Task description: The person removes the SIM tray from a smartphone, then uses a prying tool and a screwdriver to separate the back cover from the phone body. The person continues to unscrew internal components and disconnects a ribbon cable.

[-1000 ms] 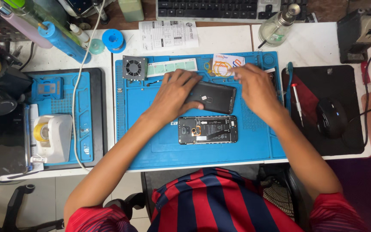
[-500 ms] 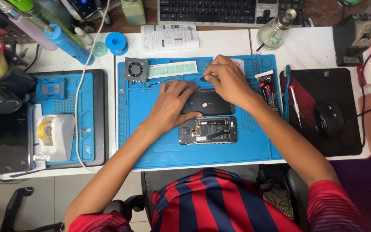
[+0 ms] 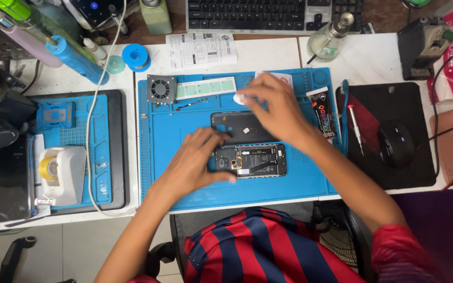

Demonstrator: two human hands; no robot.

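An opened phone (image 3: 255, 160) with its insides showing lies on the blue work mat (image 3: 184, 183). My left hand (image 3: 195, 162) rests on the phone's left end, thumb and fingers around it. Just above lies the dark back cover (image 3: 232, 126). My right hand (image 3: 276, 107) hovers over the cover's right part and pinches a small white piece (image 3: 239, 98) at its fingertips.
A small fan (image 3: 161, 88) and a pale green strip (image 3: 205, 87) sit at the mat's top left. A tube (image 3: 322, 112), a screwdriver (image 3: 353, 126) and a black mouse (image 3: 396, 142) lie to the right. Keyboard (image 3: 268, 13) behind. A tape dispenser (image 3: 58, 173) stands on the left.
My left hand has slid down from the back cover to the opened phone. My right hand has moved left and up, now with a small white piece at its fingertips.
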